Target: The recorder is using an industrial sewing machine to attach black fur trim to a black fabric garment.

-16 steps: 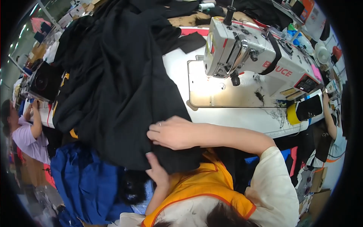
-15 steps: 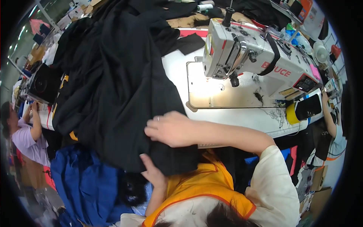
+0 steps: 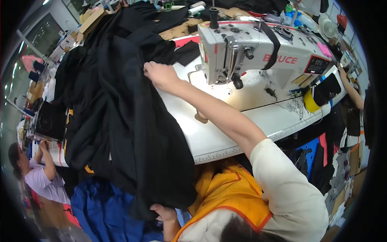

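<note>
Two hands on one big heap of black fabric (image 3: 121,121), and that heap covers the whole left half of the white desk (image 3: 225,133), spilling over the near edge and hanging down toward the worker's lap. It looks soft and limp, all folds and drape, no stiffness anywhere; a pile this deep probably carries some weight, and it will likely slide and sag rather than hold a shape. My call: the best hold is on an edge or a bunched fold, not the flat middle.

Right hand (image 3: 159,74) is stretched far out across the desk, up near the back edge, fingers curled down onto the cloth's right margin just left of the sewing machine (image 3: 258,52). It seems to be gripping or pinching a fold, though the fingertips are buried in the black, so how tightly I cannot tell.

Left hand (image 3: 163,211) is low, below the near edge of the desk, tucked up under the hanging hem with fingers closed on the cloth from underneath.

Blue fabric (image 3: 100,209) bunches just beneath it. Off at the desk's left end, another person in a lilac top (image 3: 44,177) works separately.
</note>
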`<action>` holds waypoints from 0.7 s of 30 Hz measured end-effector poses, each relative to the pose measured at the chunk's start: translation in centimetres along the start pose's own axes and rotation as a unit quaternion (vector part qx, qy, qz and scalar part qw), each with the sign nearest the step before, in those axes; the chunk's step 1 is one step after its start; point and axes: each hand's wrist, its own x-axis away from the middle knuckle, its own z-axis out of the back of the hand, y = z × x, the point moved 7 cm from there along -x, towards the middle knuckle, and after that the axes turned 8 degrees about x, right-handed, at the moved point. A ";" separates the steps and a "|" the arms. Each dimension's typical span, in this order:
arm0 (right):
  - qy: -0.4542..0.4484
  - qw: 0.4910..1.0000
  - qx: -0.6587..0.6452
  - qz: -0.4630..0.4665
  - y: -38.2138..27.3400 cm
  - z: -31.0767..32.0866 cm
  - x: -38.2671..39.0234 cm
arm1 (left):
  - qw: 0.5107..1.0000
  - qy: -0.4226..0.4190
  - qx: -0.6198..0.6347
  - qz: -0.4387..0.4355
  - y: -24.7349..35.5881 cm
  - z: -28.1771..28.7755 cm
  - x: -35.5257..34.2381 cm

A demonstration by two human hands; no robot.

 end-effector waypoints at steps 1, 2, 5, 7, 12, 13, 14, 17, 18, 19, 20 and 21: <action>0.047 0.997 -0.037 0.039 -0.7 0.9 1.2 | 0.965 0.105 -0.205 0.128 -2.0 3.0 2.2; 0.086 0.990 -0.076 0.085 -2.3 2.2 3.1 | 0.965 0.110 -0.201 0.130 -2.3 2.9 1.3; -0.057 0.929 -0.168 0.324 -8.8 5.1 13.0 | 0.955 0.041 -0.177 0.235 -5.1 3.6 -2.2; -0.135 0.890 -0.208 0.381 -9.4 5.6 17.0 | 0.922 0.100 -0.271 0.259 -9.2 9.9 -3.1; -0.255 0.885 -0.044 0.388 -5.7 6.6 19.3 | 0.975 0.126 -0.100 0.154 -8.2 10.4 -22.0; -0.257 0.882 -0.052 0.393 -4.6 6.8 19.7 | 0.977 0.112 -0.142 0.112 -6.8 11.6 -25.8; -0.256 0.887 0.015 0.385 -2.9 6.1 20.0 | 0.977 0.085 -0.181 0.078 -5.6 11.8 -28.9; -0.181 0.920 0.032 0.346 -1.5 6.9 19.9 | 0.976 0.149 -0.125 0.098 -5.5 10.4 -32.8; -0.107 0.944 -0.017 0.311 -1.6 7.9 19.7 | 0.972 0.180 -0.080 0.130 -6.4 10.3 -32.8; -0.096 0.933 -0.139 0.318 -4.6 10.9 18.9 | 0.972 0.179 -0.086 0.129 -7.3 10.2 -31.2; -0.063 0.899 -0.203 0.384 -7.4 11.8 19.6 | 0.961 0.056 -0.251 0.099 -9.4 8.1 -28.1; -0.028 0.874 -0.194 0.445 -9.7 11.1 21.3 | 0.909 -0.070 -0.407 0.061 -11.6 6.2 -23.9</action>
